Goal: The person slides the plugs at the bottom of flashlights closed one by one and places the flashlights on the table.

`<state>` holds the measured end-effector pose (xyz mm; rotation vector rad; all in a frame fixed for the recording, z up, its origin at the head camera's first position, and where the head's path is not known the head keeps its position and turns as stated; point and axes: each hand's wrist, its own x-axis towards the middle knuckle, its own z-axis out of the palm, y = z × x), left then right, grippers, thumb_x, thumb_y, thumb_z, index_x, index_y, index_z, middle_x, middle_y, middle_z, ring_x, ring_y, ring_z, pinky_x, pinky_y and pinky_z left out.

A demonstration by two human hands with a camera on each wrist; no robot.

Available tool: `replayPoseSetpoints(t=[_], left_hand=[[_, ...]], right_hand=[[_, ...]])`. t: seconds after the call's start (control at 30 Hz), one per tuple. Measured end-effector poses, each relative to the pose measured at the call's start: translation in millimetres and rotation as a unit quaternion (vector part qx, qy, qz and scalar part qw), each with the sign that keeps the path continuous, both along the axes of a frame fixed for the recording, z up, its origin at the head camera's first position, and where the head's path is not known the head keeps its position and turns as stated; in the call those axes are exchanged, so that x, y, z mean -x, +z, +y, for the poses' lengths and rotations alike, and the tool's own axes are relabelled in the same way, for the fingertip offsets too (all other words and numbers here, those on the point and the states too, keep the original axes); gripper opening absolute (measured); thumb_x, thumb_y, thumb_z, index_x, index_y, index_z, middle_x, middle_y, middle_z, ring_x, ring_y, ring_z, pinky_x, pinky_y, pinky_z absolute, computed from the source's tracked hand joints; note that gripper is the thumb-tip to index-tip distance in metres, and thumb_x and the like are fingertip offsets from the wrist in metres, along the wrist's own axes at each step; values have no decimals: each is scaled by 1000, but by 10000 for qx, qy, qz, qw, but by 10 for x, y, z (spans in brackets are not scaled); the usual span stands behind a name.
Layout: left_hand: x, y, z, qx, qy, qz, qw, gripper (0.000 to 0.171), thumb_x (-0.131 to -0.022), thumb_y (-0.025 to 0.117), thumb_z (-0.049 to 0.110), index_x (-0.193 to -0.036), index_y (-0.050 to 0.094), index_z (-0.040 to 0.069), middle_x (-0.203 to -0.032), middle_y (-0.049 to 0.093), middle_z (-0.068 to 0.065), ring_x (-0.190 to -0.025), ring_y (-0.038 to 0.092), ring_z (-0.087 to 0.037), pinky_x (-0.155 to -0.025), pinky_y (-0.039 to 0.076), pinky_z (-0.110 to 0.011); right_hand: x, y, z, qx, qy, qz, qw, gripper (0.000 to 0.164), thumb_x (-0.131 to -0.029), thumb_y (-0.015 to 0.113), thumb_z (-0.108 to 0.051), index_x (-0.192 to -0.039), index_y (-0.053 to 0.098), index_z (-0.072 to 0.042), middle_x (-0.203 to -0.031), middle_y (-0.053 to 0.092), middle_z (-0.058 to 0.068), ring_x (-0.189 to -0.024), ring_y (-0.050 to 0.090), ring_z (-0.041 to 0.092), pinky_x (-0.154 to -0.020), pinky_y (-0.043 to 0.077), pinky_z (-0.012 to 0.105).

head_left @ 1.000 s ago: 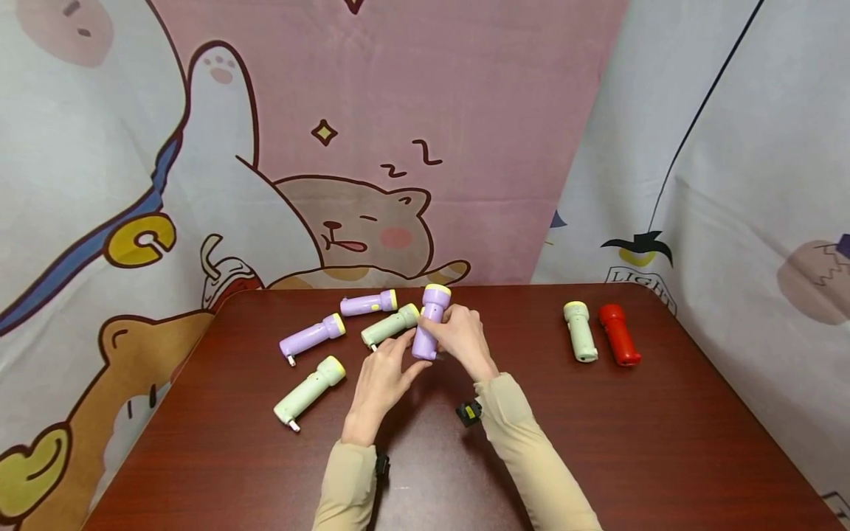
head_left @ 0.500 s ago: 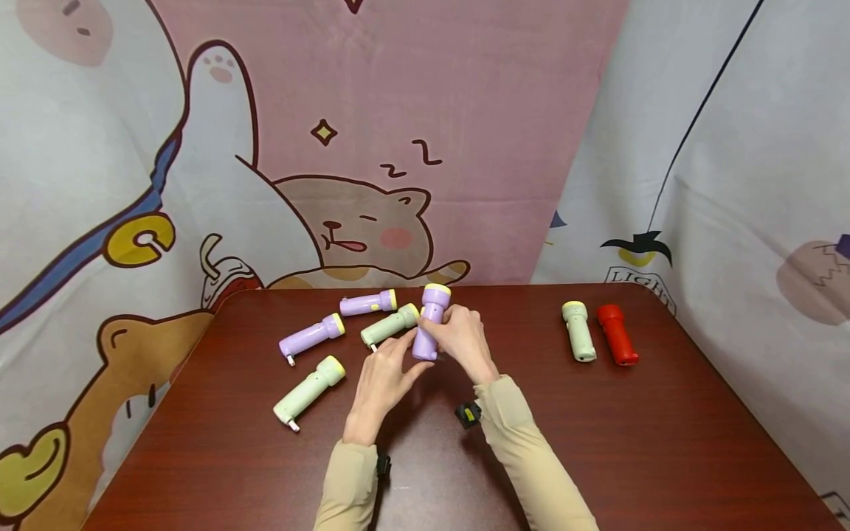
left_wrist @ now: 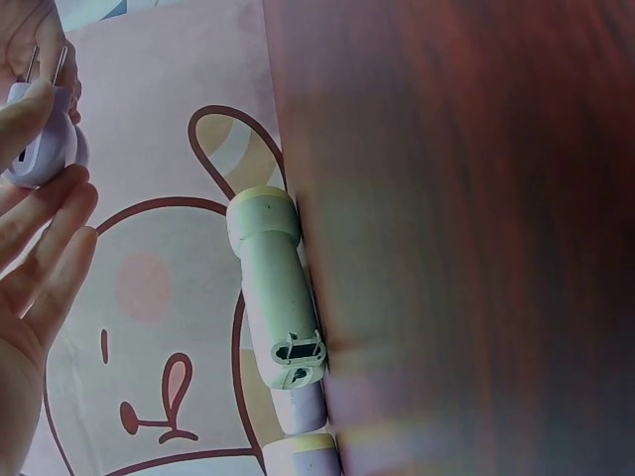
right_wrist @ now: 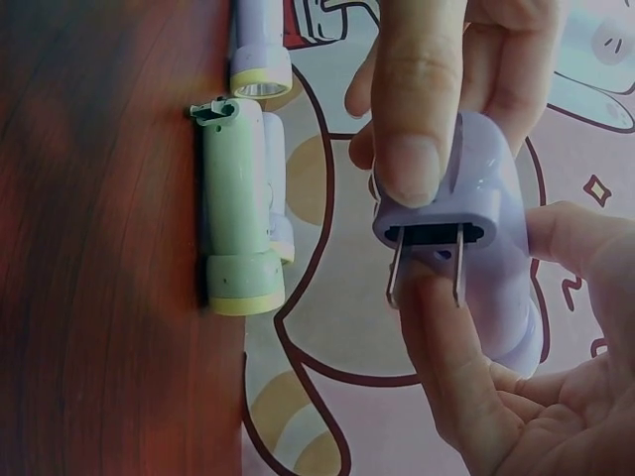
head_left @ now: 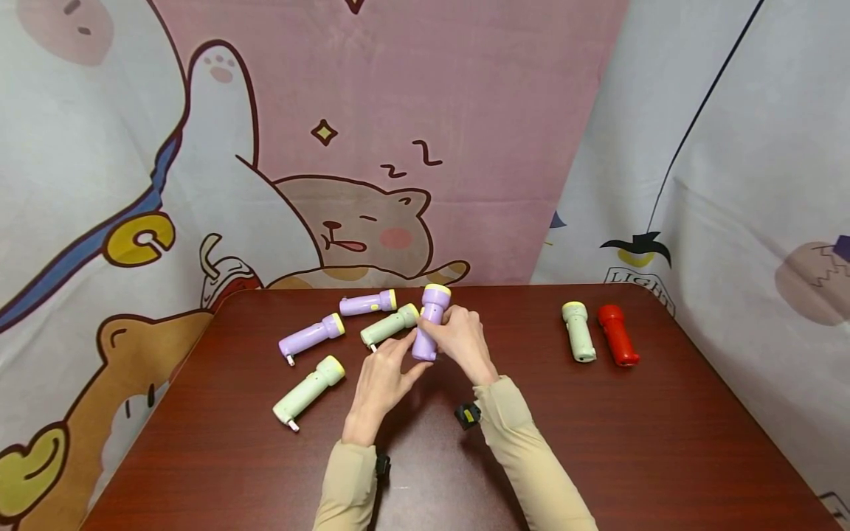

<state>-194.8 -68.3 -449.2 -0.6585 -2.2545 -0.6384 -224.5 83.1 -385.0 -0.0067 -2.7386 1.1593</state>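
My right hand (head_left: 465, 335) grips a purple flashlight (head_left: 435, 299) with a yellow rim, its head tilted up and away, above the table's far part. Thumb and fingers of my left hand (head_left: 380, 376) pinch its tail end. In the right wrist view the left thumb (right_wrist: 412, 149) lies on the tail of the flashlight (right_wrist: 501, 258), right beside a dark slot. Two thin metal plug prongs (right_wrist: 459, 268) stick out of that slot. The left wrist view catches the prongs (left_wrist: 62, 65) at its upper left, between both hands.
Left of my hands lie two more purple flashlights (head_left: 312, 337) and two light green flashlights (head_left: 309, 389), several with small plugs folded out. A pale green flashlight (head_left: 580, 332) and a red flashlight (head_left: 618, 335) lie at the right. Printed cloth (head_left: 505, 147) hangs behind the brown table (head_left: 637, 457).
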Motion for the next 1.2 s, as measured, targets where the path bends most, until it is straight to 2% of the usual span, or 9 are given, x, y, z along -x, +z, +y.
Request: replayPoseSetpoints(t=[0.23,0.47,1.2], left_hand=[[0,-9,-9,-15,-33,167,9999,51,-71,84,26,-113,67,4,-82,69,-7,-71,65,-17,-57,51,-30],[5,-27,-13,-37,-68,201,9998,48,-70,84,25,-110,68,4,-82,70,-6,-72,65,-17,-57,52,-30],[5,-27,-17,-74,-188,264,9994,48,-69,84,25,-109,68,3,-81,71,-4,-71,66,-16,-57,51,-29]], right_hand=[[-7,6,-11,2,20,-50,10000,39,-77,70,-46,-64,61,-10,-57,61,3,-47,56,13,-46,43,24],[-16,-6,-13,-44,17,-32,10000,37,-77,70,-44,-69,62,-9,-58,62,4,-47,56,13,-46,42,24],[-4,-27,-12,5,9,-174,9998,37,-76,71,-43,-71,60,-8,-61,63,6,-44,57,12,-46,45,24]])
